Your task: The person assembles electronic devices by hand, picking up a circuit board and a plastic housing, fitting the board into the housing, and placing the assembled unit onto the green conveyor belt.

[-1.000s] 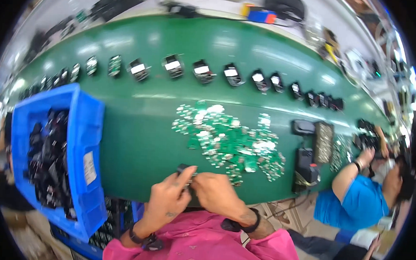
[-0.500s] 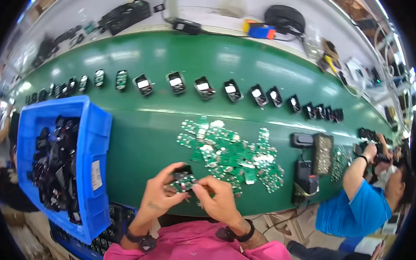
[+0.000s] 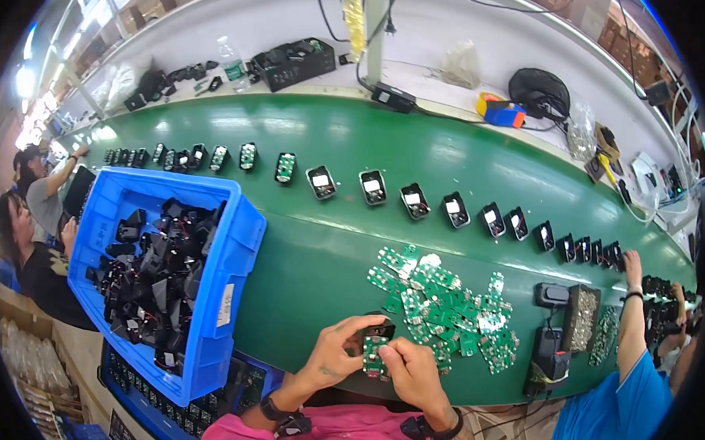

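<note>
Close to my body, my left hand (image 3: 334,353) grips a small black plastic housing (image 3: 382,329), its thumb and fingers curled round the side. A green circuit board (image 3: 375,353) lies against the housing and faces up. My right hand (image 3: 415,372) pinches that board's right edge, thumb on top; its other fingertips are hidden. Just beyond both hands spreads a loose pile of green circuit boards (image 3: 451,307). Farther back runs a long row of black housings (image 3: 372,187), several with white parts inside and some at the left showing green boards.
A blue crate (image 3: 245,243) full of black housings stands at my left. To the right are a box of small metal parts (image 3: 580,318) and a black device (image 3: 549,354). A co-worker in blue (image 3: 616,408) reaches to the row's right end. Other people sit far left.
My view has swung left, so the scene sits farther right and lower. The board has turned more upright between my hands. The co-worker's arm now reaches to the row of housings.
</note>
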Motion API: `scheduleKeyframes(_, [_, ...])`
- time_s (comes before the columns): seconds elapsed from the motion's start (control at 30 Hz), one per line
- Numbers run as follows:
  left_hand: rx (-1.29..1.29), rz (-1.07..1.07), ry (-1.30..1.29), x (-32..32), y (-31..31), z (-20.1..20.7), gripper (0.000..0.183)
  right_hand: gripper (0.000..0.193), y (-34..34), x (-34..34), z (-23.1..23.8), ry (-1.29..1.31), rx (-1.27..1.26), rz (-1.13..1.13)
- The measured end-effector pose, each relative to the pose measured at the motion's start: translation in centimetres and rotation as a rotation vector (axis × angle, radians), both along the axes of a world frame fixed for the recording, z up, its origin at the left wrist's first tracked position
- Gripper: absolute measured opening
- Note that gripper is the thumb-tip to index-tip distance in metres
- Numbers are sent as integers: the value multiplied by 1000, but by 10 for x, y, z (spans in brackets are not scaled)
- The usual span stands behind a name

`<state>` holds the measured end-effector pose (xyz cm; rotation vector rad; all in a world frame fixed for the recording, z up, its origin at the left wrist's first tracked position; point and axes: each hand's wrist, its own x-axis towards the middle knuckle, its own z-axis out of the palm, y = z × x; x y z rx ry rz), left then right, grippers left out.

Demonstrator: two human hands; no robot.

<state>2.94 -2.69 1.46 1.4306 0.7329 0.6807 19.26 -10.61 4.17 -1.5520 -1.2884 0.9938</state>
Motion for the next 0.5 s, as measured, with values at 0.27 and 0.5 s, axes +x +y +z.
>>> scheduleKeyframes(0.27, [547,222,176,14,-5,8,54,20,-4,-16,4,12,34,-12])
scheduleKeyframes(0.5, [686,262,166,19,-4,9,56,21,-5,-16,-2,795,-249,-239])
